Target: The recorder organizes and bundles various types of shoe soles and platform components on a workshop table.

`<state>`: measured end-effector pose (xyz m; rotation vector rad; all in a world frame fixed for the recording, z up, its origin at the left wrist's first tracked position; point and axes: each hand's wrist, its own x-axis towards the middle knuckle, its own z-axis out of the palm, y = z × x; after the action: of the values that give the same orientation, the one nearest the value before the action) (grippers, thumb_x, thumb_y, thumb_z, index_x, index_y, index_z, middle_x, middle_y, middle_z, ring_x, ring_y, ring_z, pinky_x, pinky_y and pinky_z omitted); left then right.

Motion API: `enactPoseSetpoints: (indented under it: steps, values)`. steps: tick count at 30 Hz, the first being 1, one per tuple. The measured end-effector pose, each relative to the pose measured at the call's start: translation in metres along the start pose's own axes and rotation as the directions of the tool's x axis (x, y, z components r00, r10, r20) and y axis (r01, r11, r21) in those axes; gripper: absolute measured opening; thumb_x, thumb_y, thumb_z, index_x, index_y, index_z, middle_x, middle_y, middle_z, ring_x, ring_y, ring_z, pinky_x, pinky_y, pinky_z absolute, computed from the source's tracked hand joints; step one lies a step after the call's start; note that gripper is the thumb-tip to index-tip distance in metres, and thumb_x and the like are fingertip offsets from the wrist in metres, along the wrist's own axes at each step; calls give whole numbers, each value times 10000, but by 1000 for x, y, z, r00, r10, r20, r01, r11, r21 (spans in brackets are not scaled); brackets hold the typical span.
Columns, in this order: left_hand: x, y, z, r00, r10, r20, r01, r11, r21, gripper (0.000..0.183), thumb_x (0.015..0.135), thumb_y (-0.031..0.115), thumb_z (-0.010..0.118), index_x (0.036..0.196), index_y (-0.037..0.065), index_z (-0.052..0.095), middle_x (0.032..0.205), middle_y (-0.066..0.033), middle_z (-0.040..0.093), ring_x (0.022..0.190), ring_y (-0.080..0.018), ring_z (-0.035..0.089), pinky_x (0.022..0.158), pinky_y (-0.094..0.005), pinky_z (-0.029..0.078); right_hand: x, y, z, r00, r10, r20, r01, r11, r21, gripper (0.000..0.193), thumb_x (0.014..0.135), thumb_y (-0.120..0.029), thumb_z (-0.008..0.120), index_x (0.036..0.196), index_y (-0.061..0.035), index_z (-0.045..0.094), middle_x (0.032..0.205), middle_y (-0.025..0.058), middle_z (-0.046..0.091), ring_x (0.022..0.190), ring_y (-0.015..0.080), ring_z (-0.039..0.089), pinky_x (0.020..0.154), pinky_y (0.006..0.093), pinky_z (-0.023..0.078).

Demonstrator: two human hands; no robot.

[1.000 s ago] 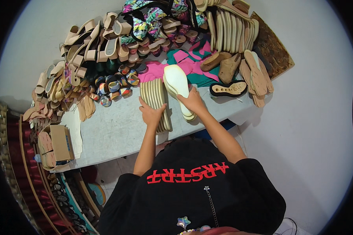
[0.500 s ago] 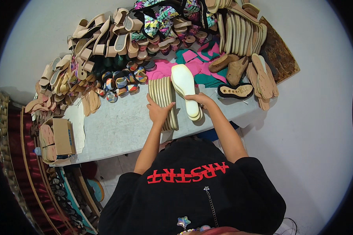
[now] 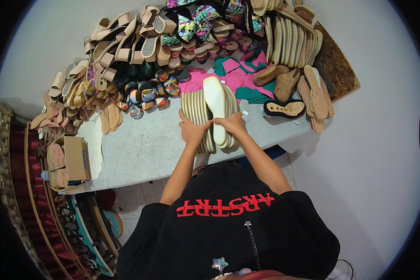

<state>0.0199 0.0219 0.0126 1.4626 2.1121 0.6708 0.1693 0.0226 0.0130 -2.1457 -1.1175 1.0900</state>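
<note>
Two cream shoe-sole bundles sit side by side at the near middle of the table. My left hand grips the left stack of soles, which shows its layered edges, with fingers along its outer side and thumb at the inner side. Around the right stack of soles my right hand is closed, its thumb on the smooth pale sole facing up. Both thumbs nearly meet between the stacks. The fingertips of the right hand are partly hidden behind the soles.
Behind lie pink and green material pieces, wooden shoe lasts and a black-edged sole. Heeled shoes are heaped at the back left of the grey table. A cardboard box stands at the left end.
My right hand has brought its soles left against the left stack; several layers now show there. Its thumb has shifted inward, close to my left thumb. The view has shifted slightly.
</note>
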Motion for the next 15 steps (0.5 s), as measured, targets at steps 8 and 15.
enactPoseSetpoints:
  steps: [8, 15]
  values:
    - [-2, 2, -3, 1000, -16, 10, 15, 1000, 9, 1157, 489, 421, 779, 1360, 133, 73, 1026, -279, 455, 860, -417, 544, 726, -450, 455, -13, -15, -29, 965, 131, -227, -179, 963, -204, 966, 516, -416, 764, 1174, 123, 304, 1156, 270, 461, 1101, 359, 456, 923, 414, 372]
    - [-7, -1, -2, 1000, -9, 7, 8, 1000, 21, 1148, 496, 393, 771, 1359, 114, 68, 1032, -278, 446, 840, -414, 547, 715, -446, 465, 18, 21, -25, 966, -61, 253, -52, 906, 420, 715, 652, -345, 711, 1127, 105, 421, 1010, 203, 570, 827, 258, 613, 712, 357, 500]
